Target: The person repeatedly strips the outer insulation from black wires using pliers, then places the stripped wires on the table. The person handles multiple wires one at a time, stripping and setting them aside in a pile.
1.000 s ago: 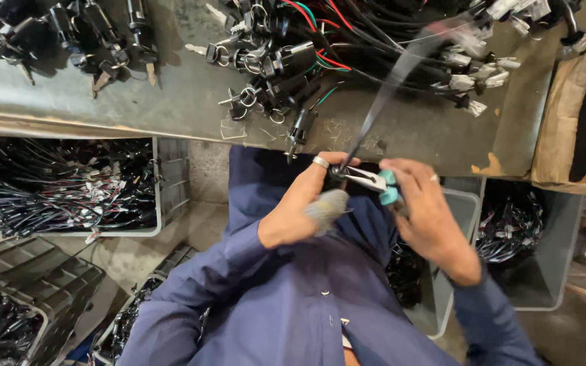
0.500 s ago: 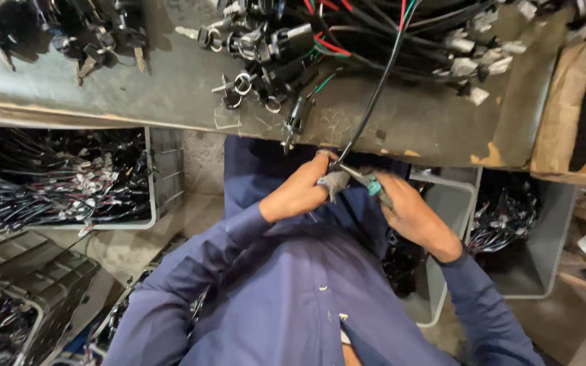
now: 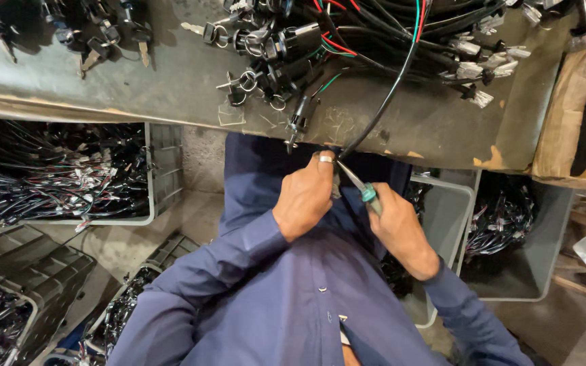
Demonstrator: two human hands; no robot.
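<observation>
Compared with half a second earlier, we see both hands slightly lower below the workbench edge point(image 3: 171, 116), and the black cable point(image 3: 389, 91) now runs in a longer, straighter line from the harness pile point(image 3: 401, 41) down to the hands.

The left hand point(image 3: 304, 196) sits just below the bench edge, wrist bent, back of the hand toward the camera, a ring point(image 3: 325, 159) on one finger. Its fingers are curled together and pinch the lower end of the black cable. The right hand point(image 3: 395, 224) lies just beside it, further from the bench edge, fingers wrapped tight around the teal-handled pliers point(image 3: 361, 186). The plier tip points up toward the cable end at the left fingers.

We cannot make out whether the plier tip touches the cable; the left hand covers that spot. The pliers' handles are mostly buried in the right palm. Below the bench, the grey crates point(image 3: 150, 176) of wire harnesses are cut off by the blue shirt sleeves point(image 3: 191, 298) and the frame edges. The key switches point(image 3: 266, 64) on the bench lie well apart from both hands.
</observation>
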